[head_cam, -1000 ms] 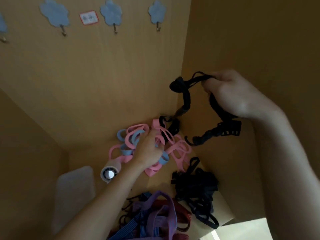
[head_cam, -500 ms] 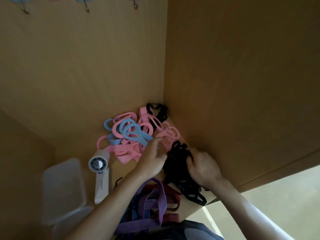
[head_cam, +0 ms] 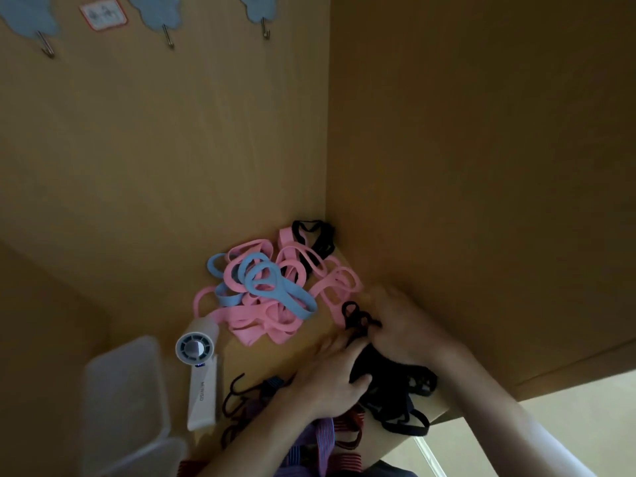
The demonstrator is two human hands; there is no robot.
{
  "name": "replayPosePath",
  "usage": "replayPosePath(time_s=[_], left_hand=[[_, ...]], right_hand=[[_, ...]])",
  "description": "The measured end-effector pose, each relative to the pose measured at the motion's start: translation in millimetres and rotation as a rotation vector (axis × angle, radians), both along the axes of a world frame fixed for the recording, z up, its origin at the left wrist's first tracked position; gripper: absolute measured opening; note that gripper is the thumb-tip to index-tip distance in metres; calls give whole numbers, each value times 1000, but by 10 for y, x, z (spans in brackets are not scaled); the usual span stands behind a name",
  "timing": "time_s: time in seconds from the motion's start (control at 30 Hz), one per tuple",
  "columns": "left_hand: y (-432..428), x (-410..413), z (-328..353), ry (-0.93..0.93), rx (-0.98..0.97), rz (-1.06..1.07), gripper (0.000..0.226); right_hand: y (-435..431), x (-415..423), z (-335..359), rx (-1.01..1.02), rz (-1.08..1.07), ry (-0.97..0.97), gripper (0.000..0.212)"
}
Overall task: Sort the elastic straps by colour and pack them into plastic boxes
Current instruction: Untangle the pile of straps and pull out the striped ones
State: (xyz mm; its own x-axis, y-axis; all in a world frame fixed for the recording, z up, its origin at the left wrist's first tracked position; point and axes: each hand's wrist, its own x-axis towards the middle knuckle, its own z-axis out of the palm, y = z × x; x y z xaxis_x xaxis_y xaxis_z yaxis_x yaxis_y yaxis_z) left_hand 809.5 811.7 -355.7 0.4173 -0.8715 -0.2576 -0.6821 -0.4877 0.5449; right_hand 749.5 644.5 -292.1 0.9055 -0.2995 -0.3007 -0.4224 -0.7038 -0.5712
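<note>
1. Right hand [head_cam: 402, 325]: your fingers are curled down onto the top of the black straps [head_cam: 395, 383] and grasp them, with a few loops standing out beside the fingertips. A second ago this hand held one black strap raised well clear of the surface. It has since come down to the heap.
2. Left hand [head_cam: 327, 373]: your fingers lie nearly straight against the side of the heap that faces the white fan [head_cam: 199, 373], with the thumb pressed into it. They grasp nothing. A second ago this hand rested on the pink and blue straps [head_cam: 275, 290].
3. Meaning: treat the raised strap as delivered to the black group. Both hands now appear to be gathering that group for packing.
4. Location: the black straps lie under and between both hands, right of the fan, at the front edge of the surface.
5. One stray black strap [head_cam: 313, 235] lies beyond the fan to its right, in the back corner, touching the pink loops. Collect it before closing out black.
6. The plastic box [head_cam: 127, 390] stands left of the fan, well apart from both hands. Every black strap in view lies outside it.
</note>
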Motion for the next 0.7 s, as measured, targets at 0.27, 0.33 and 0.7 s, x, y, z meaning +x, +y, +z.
replayPosePath(time_s=[0.27, 0.33, 0.7], left_hand=[[-27, -115, 137, 35, 79, -2, 67], [-20, -136, 147, 49, 81, -5, 71], [79, 17, 243, 162, 130, 5, 68]], right_hand=[[-278, 1920, -329, -244, 42, -28, 73], [-325, 2169, -476, -391, 148, 62, 82], [-364, 2419, -558, -579, 337, 176, 34]])
